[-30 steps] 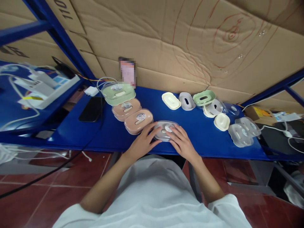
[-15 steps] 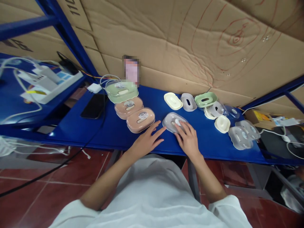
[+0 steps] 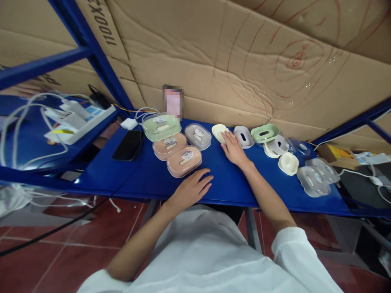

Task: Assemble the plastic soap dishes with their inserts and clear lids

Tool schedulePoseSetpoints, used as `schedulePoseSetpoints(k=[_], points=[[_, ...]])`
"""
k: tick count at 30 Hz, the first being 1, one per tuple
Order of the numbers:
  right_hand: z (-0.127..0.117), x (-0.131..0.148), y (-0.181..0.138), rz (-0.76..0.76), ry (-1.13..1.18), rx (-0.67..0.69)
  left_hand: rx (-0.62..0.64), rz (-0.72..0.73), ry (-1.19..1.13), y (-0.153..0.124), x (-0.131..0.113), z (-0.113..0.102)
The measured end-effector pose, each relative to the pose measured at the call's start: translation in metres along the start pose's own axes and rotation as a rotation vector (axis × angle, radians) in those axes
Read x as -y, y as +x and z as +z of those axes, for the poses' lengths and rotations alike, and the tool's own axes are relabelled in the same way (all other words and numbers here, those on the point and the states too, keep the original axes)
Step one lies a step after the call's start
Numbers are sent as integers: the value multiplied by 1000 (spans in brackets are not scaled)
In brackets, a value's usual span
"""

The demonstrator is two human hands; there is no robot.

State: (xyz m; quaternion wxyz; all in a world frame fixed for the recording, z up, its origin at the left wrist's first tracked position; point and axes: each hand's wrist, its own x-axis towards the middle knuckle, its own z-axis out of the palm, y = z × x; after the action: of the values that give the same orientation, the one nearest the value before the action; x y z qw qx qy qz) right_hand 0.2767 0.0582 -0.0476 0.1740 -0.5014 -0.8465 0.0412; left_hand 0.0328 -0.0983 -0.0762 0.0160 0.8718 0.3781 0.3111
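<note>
My right hand reaches to the back of the table. Its outstretched fingers touch the right side of a cream soap dish. My left hand rests open near the front edge, fingers apart and nothing in them. Just beyond it lie two pink soap boxes with clear lids, and a green soap box stands behind them. A grey soap box with a clear lid and a round label sits right of these. Right of my right hand are a grey slotted dish part and a green slotted one.
Farther right are a small cream dish and clear lids. A black phone lies at the left, near a power strip with white cables. Cardboard walls the back; a blue frame post rises left.
The grey soap box has gone from under my right hand to a spot beside the pink and green boxes. My right hand has moved back to the cream dish.
</note>
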Motion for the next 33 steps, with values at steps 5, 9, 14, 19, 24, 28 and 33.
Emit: schedulePoseSetpoints(k=[5,9,14,19,24,28,33], points=[[-16,-11,-36,13,-98,42,13,2,14,2,0,-2],[-34,-1,-88,-65,-53,89,31,-18,16,3,-1,-3],[-55,26,-134,-179,266,171,52,28,18,5,-2,-5],[-49,26,-114,37,484,-33,39,-4,66,6,-4,-8],[-26,-6,-74,146,238,-217,163,-20,17,5,1,-1],[-23,-34,-75,246,-120,-174,207,-41,1,5,2,0],[-35,-53,-106,321,-173,-127,200,-63,-10,8,-1,-5]])
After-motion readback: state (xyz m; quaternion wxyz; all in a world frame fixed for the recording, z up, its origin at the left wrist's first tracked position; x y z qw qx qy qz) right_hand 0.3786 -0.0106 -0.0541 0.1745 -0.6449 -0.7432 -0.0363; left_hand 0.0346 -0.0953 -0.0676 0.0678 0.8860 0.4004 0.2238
